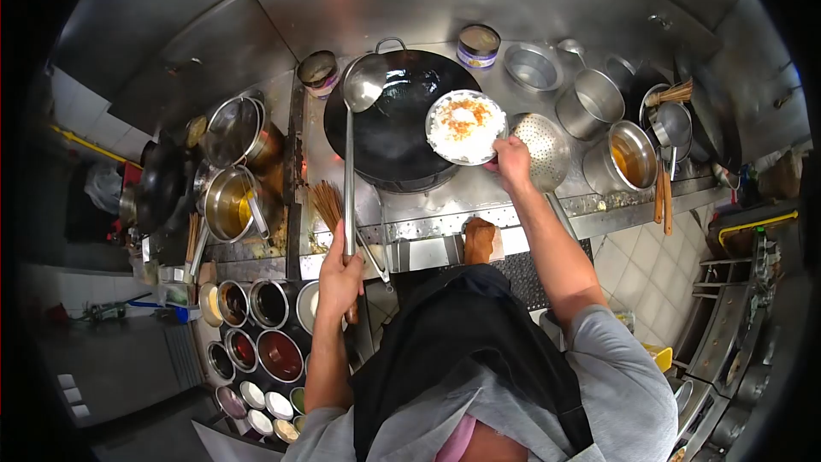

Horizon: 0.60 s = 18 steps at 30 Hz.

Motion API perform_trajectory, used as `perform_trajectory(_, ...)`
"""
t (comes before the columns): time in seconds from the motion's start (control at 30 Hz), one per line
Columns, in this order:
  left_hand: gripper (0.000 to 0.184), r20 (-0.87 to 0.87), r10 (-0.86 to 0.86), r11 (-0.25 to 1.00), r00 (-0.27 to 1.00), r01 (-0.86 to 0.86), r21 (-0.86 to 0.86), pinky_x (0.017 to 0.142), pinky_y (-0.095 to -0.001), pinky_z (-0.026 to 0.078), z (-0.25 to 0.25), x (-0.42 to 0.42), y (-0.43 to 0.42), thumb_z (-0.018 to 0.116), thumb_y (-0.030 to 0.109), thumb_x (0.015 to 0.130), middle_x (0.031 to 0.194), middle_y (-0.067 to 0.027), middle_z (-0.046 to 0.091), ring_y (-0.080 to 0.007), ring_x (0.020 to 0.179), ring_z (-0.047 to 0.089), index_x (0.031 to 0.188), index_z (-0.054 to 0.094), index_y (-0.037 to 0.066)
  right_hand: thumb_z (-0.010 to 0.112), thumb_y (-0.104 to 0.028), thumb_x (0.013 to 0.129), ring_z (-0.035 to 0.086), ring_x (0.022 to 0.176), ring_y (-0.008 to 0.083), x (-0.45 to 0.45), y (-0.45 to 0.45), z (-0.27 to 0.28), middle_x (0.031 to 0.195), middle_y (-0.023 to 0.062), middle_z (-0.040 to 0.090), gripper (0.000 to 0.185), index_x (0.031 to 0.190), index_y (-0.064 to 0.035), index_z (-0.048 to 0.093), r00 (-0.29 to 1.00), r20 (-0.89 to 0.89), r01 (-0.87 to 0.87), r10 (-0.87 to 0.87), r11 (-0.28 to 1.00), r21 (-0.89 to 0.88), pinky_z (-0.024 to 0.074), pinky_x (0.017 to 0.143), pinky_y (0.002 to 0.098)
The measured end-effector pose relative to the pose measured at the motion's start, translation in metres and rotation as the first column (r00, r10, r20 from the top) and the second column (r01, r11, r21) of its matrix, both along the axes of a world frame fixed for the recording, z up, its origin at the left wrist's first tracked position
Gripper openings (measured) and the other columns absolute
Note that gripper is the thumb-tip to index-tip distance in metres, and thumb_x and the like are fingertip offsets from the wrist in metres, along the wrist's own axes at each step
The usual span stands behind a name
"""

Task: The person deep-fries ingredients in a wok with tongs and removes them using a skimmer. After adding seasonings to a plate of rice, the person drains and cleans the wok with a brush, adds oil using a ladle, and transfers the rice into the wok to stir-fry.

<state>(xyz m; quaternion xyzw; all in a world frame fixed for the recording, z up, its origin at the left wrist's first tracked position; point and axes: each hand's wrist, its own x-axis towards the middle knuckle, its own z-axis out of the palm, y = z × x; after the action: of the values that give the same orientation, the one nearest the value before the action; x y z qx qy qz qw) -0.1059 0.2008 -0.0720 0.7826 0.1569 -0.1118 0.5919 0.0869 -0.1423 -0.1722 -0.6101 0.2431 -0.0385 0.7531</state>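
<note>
My left hand (340, 278) is closed around the handle of a long metal ladle (349, 171). The ladle's bowl sits over the left side of a large black wok (389, 133). Just beyond that hand stands a bamboo wok brush (326, 204); whether the two touch, I cannot tell. With my right hand (513, 161) I grip the rim of a round bowl (432, 139), tilted over the wok's right side. It is filled with white, rice-like food (466, 126) topped with orange bits. Inside the wok the surface looks dark and shiny.
A perforated strainer (540, 150) lies right of the wok. Metal pots (590, 104) and a pot of amber liquid (631, 156) stand further right. Opened tins (478, 45) line the back. Several sauce and seasoning containers (280, 355) fill the lower left; an oil pot (229, 205) stands above them.
</note>
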Motion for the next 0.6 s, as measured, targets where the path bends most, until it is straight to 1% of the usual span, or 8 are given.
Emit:
perform_trajectory(0.07,0.071,-0.012,-0.022,0.999,1.0,0.022,-0.03,0.041,-0.0242,0.039,0.01,0.002,0.003,0.053,0.001,0.093,0.068,0.0016,0.051,-0.0067,0.044,0.044,0.158,0.026,0.014,0.06,-0.008,0.086,0.066,0.066,0.0184,0.016,0.017,-0.001,0.083,0.0095,0.065,0.007,0.084,-0.0022,0.056,1.0,-0.022,-0.022,0.021,0.999,-0.05,0.0592,0.051,0.0316)
perform_trajectory(0.17,0.072,-0.023,-0.065,0.994,0.998,0.063,-0.09,0.042,-0.0253,0.038,0.018,0.01,0.009,0.055,0.003,0.093,0.061,0.0027,0.047,-0.0064,0.044,0.043,0.158,0.026,0.017,0.06,-0.008,0.086,0.067,0.07,0.0197,0.041,0.037,-0.015,0.086,0.011,0.066,0.009,0.087,0.0005,0.059,0.998,-0.056,-0.037,0.031,0.994,-0.105,0.06,0.052,0.0327)
perform_trajectory(0.3,0.071,-0.02,-0.161,0.986,0.987,0.16,-0.044,0.042,-0.0265,0.038,0.006,0.029,0.019,0.056,0.006,0.094,0.06,0.0025,0.048,-0.0069,0.044,0.043,0.157,0.027,0.019,0.06,-0.008,0.086,0.065,0.072,0.0188,0.058,0.063,-0.019,0.085,0.0087,0.064,0.008,0.086,-0.0007,0.058,0.997,-0.078,-0.023,0.014,0.994,-0.105,0.0613,0.055,0.0339)
perform_trajectory(0.33,0.071,-0.051,-0.181,0.983,0.982,0.181,-0.009,0.046,-0.0305,0.042,0.009,0.033,0.019,0.058,0.008,0.094,0.06,-0.0012,0.049,-0.0108,0.046,0.046,0.157,0.028,0.02,0.06,-0.008,0.086,0.064,0.071,0.0185,0.06,0.068,-0.018,0.083,0.0075,0.062,0.007,0.086,-0.0017,0.057,0.996,-0.083,-0.023,0.014,0.994,-0.108,0.0612,0.056,0.0347)
perform_trajectory(0.43,0.07,0.036,-0.25,0.955,0.967,0.241,0.175,0.054,-0.0366,0.047,-0.013,0.041,0.026,0.059,0.011,0.093,0.061,-0.009,0.054,-0.021,0.051,0.054,0.156,0.029,0.019,0.06,-0.008,0.086,0.063,0.071,0.0185,0.067,0.08,-0.016,0.08,0.0053,0.058,0.006,0.085,-0.0035,0.056,0.995,-0.103,-0.013,0.001,0.993,-0.115,0.0616,0.059,0.0371)
perform_trajectory(0.47,0.071,0.015,-0.26,0.941,0.966,0.25,0.229,0.064,-0.0438,0.05,-0.018,0.043,0.027,0.06,0.014,0.092,0.066,-0.0195,0.06,-0.0343,0.063,0.064,0.156,0.029,0.018,0.06,-0.008,0.086,0.063,0.071,0.0185,0.069,0.082,-0.015,0.08,0.0052,0.059,0.006,0.084,-0.0037,0.056,0.994,-0.108,-0.009,-0.004,0.992,-0.124,0.0616,0.059,0.0372)
perform_trajectory(0.57,0.072,0.033,-0.328,0.873,0.944,0.289,0.393,0.068,-0.047,0.051,-0.021,0.046,0.024,0.059,0.015,0.093,0.073,-0.0248,0.065,-0.0414,0.074,0.068,0.156,0.026,0.018,0.06,-0.007,0.085,0.065,0.073,0.0196,0.076,0.09,-0.022,0.083,0.0072,0.061,0.005,0.085,-0.0023,0.058,0.993,-0.113,0.024,-0.035,0.995,-0.098,0.0618,0.058,0.037)
perform_trajectory(0.6,0.071,0.02,-0.352,0.842,0.936,0.307,0.444,0.068,-0.0424,0.051,-0.023,0.046,0.021,0.058,0.014,0.093,0.074,-0.022,0.064,-0.0347,0.071,0.066,0.157,0.026,0.017,0.06,-0.006,0.085,0.066,0.075,0.0205,0.078,0.094,-0.019,0.087,0.0096,0.064,0.005,0.087,-0.0007,0.06,0.991,-0.123,0.048,-0.059,0.995,-0.086,0.0619,0.057,0.0365)
